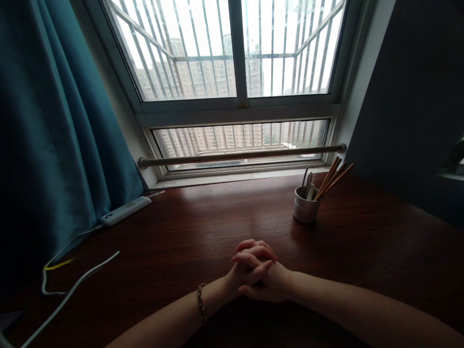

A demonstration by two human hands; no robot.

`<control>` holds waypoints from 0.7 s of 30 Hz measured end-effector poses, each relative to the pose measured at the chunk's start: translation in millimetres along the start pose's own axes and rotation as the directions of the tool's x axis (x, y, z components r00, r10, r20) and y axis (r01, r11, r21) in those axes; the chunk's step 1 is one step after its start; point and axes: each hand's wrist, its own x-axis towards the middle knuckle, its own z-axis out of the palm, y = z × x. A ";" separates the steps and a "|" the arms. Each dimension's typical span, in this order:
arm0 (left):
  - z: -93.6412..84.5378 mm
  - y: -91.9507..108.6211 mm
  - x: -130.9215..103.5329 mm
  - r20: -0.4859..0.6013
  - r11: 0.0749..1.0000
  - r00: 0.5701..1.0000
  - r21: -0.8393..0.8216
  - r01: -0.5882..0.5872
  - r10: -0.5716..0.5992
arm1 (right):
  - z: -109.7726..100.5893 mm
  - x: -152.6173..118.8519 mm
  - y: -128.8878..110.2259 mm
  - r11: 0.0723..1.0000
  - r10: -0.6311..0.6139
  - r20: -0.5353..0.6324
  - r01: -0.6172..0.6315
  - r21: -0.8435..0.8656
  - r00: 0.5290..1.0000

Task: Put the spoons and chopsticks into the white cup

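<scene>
My left hand [236, 279] and my right hand [278, 281] are clasped together over the dark red-brown wooden table [203, 222], their fingers interlaced. Each hand is closed around the other, and no object shows between them. A chain bracelet [201, 303] circles my left wrist. Behind and to the right of my hands stands a white cup [306, 210], apart from them. It holds several thin wooden sticks [331, 180] and a few slim utensils or pens. The palms are hidden.
At the back left lies a white power strip [125, 211] beside a blue curtain [83, 145]. A white cable [78, 284] and a yellow strip [60, 264] lie on the left. A rail [239, 155] crosses the window behind the table.
</scene>
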 end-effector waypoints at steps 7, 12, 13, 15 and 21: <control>0.1 1.7 1.1 -0.021 1.000 1.000 -0.014 -0.012 0.012 | -1.2 0.8 -1.1 1.000 0.004 0.006 -0.004 0.000 1.000; 0.1 1.5 2.6 -0.020 0.998 1.000 -0.057 -0.024 0.023 | -0.7 0.3 -1.2 1.000 0.004 0.001 -0.004 0.003 1.000; 0.2 1.6 2.7 -0.018 0.999 1.000 -0.051 -0.020 0.019 | -0.7 0.3 -1.2 1.000 0.008 0.001 -0.008 0.002 1.000; 0.5 1.5 2.7 -0.023 0.999 0.999 -0.040 -0.029 0.028 | -0.6 0.4 -1.1 1.000 0.012 0.004 -0.012 0.000 1.000; 1.8 3.9 3.8 -0.040 0.996 0.997 0.067 -0.062 0.065 | 0.3 -0.3 0.3 1.000 0.016 0.019 -0.016 -0.015 1.000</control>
